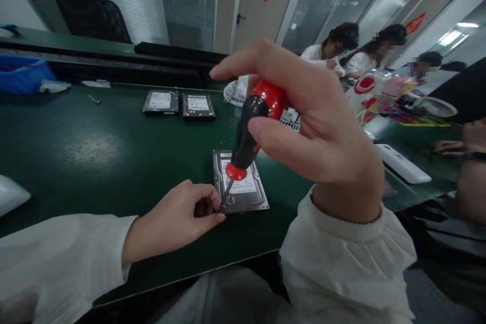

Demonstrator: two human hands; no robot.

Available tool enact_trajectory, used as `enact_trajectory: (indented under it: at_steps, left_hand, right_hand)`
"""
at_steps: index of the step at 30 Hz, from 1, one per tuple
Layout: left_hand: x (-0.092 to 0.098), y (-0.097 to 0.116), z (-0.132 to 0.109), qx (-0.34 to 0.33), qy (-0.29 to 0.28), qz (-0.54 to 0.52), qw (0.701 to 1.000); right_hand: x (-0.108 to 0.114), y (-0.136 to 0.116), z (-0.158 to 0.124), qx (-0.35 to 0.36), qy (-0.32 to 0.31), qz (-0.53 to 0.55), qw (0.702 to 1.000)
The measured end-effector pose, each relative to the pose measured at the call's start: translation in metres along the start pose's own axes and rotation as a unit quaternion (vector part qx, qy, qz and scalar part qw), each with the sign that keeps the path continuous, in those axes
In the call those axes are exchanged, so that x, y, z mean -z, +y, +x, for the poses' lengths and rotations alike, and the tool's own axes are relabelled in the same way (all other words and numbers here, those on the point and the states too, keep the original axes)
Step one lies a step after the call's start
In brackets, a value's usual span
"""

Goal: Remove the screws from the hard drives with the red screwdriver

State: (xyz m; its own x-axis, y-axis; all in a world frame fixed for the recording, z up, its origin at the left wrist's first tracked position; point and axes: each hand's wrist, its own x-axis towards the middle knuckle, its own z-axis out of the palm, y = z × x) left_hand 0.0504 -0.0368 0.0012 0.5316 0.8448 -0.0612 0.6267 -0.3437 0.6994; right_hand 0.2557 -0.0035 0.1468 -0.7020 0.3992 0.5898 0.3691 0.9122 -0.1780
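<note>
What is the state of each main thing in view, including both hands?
Near hard drive, flat, label side up.
Screwdriver, tilted, tip down at that drive's near left corner.
Right hand, gripping the screwdriver.
Left hand, curled at the same corner.
Far left drive, flat, label side up.
Far right drive, flat, label side up.
Door, apparently shut.

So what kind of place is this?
Probably a workroom in an office: there's a screwdriver, some hard drives and, behind them, blinds.
</note>
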Motion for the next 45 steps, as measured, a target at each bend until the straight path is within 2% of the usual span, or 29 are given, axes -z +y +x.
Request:
enact_trajectory:
  at_steps: [2,5,10,16,22,26,31,35,38,42,45]
  left_hand:
    - [0.000,0.000,0.000,0.000,0.003,0.003,1.000]
    - [0.000,0.000,0.001,-0.006,0.004,0.003,1.000]
    - [0.000,0.001,0.001,-0.001,0.005,0.002,1.000]
    - [0.000,0.000,0.001,0.003,0.001,-0.004,1.000]
    - [0.000,0.001,0.001,-0.004,0.001,-0.010,1.000]
    - [0.000,0.001,0.001,-0.010,0.006,-0.003,1.000]
    - [0.001,0.000,0.001,-0.019,0.014,-0.016,1.000]
    - [0.001,0.002,0.000,-0.015,0.012,-0.011,1.000]
    - [0.002,0.003,0.000,-0.008,0.003,-0.017,1.000]
    - [0.002,0.002,0.001,-0.004,-0.004,-0.023,1.000]
    - [0.002,0.002,0.001,-0.005,-0.003,-0.019,1.000]
  right_hand:
    - [0.001,-0.001,0.000,-0.011,-0.003,0.004,1.000]
    - [-0.001,-0.004,-0.001,-0.038,0.027,-0.048,0.998]
    - [-0.003,-0.007,-0.002,-0.022,0.021,-0.035,0.999]
    - [-0.003,-0.008,-0.004,-0.078,0.045,-0.089,0.992]
    - [-0.001,-0.010,-0.006,-0.049,0.017,-0.041,0.998]
    - [-0.001,-0.009,-0.006,-0.066,0.036,-0.069,0.995]
    - [0.000,-0.010,-0.006,-0.035,0.030,-0.046,0.998]
    - [-0.003,-0.010,-0.005,-0.068,0.066,-0.048,0.994]
    - [-0.006,-0.007,-0.004,-0.052,0.090,-0.018,0.994]
    - [-0.006,-0.007,-0.003,-0.025,0.062,0.016,0.998]
    - [-0.006,-0.009,-0.003,-0.045,0.049,-0.036,0.997]
